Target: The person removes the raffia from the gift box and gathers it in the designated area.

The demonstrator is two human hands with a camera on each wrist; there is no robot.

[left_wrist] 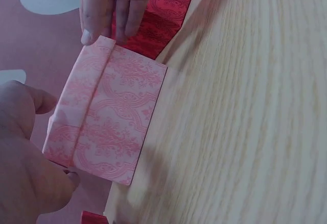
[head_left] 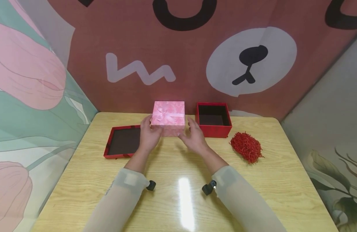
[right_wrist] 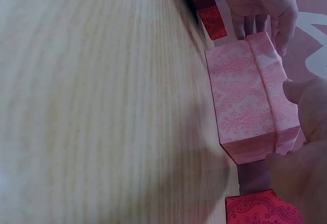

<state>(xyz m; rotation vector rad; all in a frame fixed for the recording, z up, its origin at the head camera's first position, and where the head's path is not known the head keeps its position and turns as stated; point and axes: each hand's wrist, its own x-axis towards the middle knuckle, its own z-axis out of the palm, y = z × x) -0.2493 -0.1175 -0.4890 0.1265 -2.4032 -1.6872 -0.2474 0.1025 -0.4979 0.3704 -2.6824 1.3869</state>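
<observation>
Head view showed us the pink box [head_left: 170, 130] at the table's [head_left: 172, 161] far side, between the left hand [head_left: 149, 136] and right hand [head_left: 195, 138]; both lay relaxed, ungripping, though contact we could not confirm. We judged it light, stiff, dentable, best held below the lid [head_left: 172, 120]. Its inside and rear were hidden.

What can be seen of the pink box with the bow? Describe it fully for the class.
The pink box is rectangular, with a swirling floral pattern; it looks like paper-covered card. Its lid is on, crossed by a paler ribbon with a bow left of centre. It sits upright at the table's far side, left of the open red box. The left hand and right hand flank it; contact is hard to tell.
</observation>
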